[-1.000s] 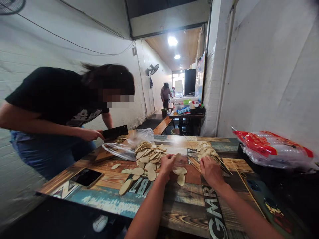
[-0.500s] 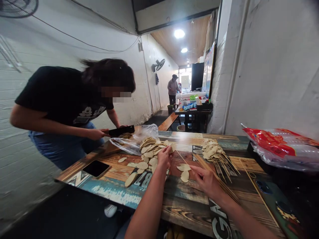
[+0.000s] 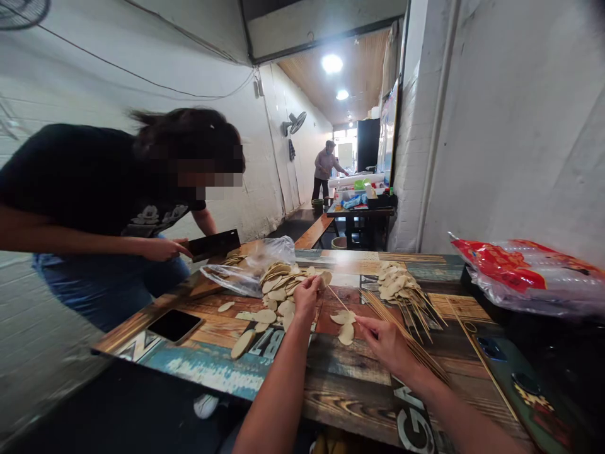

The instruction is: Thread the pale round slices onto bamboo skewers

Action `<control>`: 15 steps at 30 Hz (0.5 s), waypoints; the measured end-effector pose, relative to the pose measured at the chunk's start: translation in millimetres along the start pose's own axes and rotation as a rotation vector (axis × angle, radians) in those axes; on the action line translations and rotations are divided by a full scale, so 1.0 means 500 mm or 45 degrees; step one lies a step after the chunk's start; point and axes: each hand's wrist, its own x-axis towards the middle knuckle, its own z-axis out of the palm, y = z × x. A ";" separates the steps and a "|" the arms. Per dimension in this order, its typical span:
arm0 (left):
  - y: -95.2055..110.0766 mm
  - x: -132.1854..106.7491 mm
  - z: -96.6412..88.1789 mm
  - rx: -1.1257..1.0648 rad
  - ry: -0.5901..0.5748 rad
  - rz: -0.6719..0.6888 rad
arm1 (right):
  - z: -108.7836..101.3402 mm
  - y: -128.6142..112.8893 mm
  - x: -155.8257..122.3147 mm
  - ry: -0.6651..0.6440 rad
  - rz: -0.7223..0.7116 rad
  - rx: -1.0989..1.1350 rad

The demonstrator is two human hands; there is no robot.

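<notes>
My right hand (image 3: 385,340) pinches a thin bamboo skewer (image 3: 339,297), and two or three pale oval slices (image 3: 346,333) are threaded near the fingers. The skewer's tip points up and left, at a single pale slice (image 3: 326,278) held in the fingertips of my left hand (image 3: 307,297). Whether the tip has pierced that slice I cannot tell. Just left of my left hand lies a heap of the same slices (image 3: 276,284), spilling from a clear plastic bag (image 3: 271,251). Loaded skewers (image 3: 397,282) are piled beyond my right hand, and bare skewers (image 3: 411,343) lie partly behind it.
Across the table's left corner, a co-worker (image 3: 94,183) bends over a board with a broad dark knife (image 3: 215,244). A black phone (image 3: 176,325) lies at the left, another phone (image 3: 524,384) at the right. A red-printed plastic pack (image 3: 529,271) stands at the right edge.
The whole view has shifted slightly. The co-worker's knife has tilted upward, and the person at the back has stretched out an arm. My hands keep nearly the same pose.
</notes>
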 end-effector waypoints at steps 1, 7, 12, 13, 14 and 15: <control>-0.001 0.001 -0.001 0.009 0.003 0.012 | 0.000 -0.002 0.000 0.001 -0.010 -0.006; -0.006 0.006 -0.005 0.072 0.009 0.053 | -0.004 -0.015 -0.003 -0.012 -0.009 -0.005; -0.005 0.007 -0.004 0.091 0.001 0.076 | -0.006 -0.019 -0.004 -0.030 -0.019 -0.022; -0.005 0.007 -0.004 0.096 -0.001 0.076 | -0.005 -0.017 -0.004 -0.025 -0.018 -0.033; -0.004 0.007 -0.004 0.098 -0.002 0.074 | -0.004 -0.015 -0.004 -0.021 -0.021 -0.045; -0.003 0.007 -0.003 0.099 -0.003 0.071 | -0.003 -0.013 -0.004 -0.016 -0.024 -0.056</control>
